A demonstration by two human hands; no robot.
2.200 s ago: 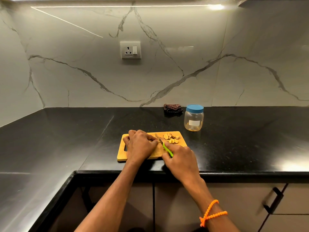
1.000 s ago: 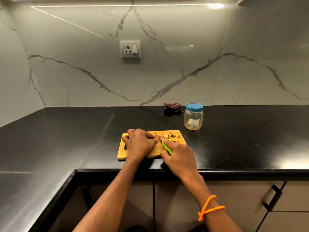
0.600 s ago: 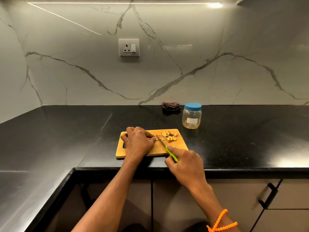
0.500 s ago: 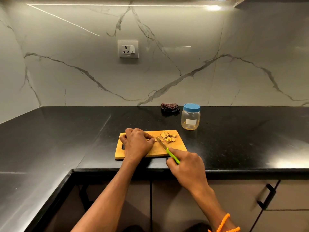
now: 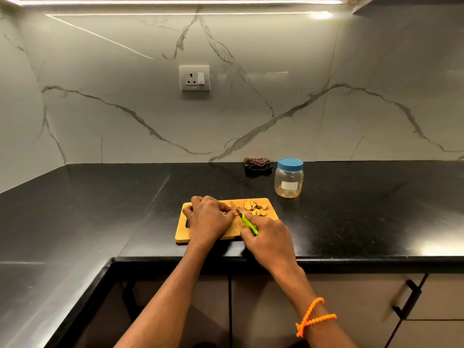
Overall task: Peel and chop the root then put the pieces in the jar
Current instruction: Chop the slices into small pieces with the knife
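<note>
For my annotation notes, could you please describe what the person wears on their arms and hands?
Both forearms are bare, with no sleeves in view. The left hand wears no glove, ring or band. The right hand is also ungloved; on that wrist sits an orange beaded bracelet, looped twice and knotted.

Counts, head view:
- 1 wooden cutting board, near counter edge
- 1 knife, green handle
- 2 hands: left hand, right hand
- 1 pile of chopped root pieces at the board's 1 o'clock corner; about 6–8 slices, they overlap so no exact count
- 1 clear jar, 1 blue lid on it, at 1 o'clock from board
- 1 folded dark cloth, at 10 o'clock from jar
- 1 wall socket, 12 o'clock
- 1 orange beaded bracelet
- 1 black cabinet handle, at 4 o'clock
</note>
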